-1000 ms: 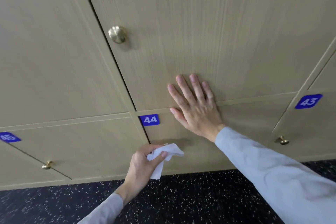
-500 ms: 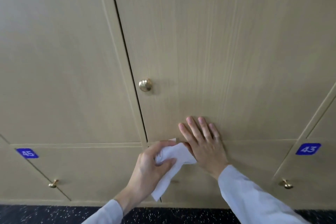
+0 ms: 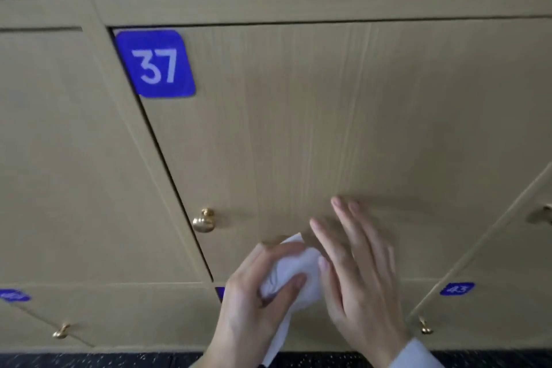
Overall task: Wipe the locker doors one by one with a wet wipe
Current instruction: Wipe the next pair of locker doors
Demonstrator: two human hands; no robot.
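I've got the left hand (image 3: 254,302) curled around the wet wipe (image 3: 294,273), bunched up low in front of locker door 37 (image 3: 328,128), just right of its brass knob (image 3: 204,220). My right hand (image 3: 358,272) is loose with fingers straight, right beside the wipe. Can't tell if it's touching it, since everything's a bit blurry.

At 10 o'clock I see a blue plate (image 3: 155,63) reading 37. At 4 o'clock, a smaller blue plate reading 43 (image 3: 457,288). At 6 o'clock, dark speckled floor (image 3: 119,361) runs along my lower edge.
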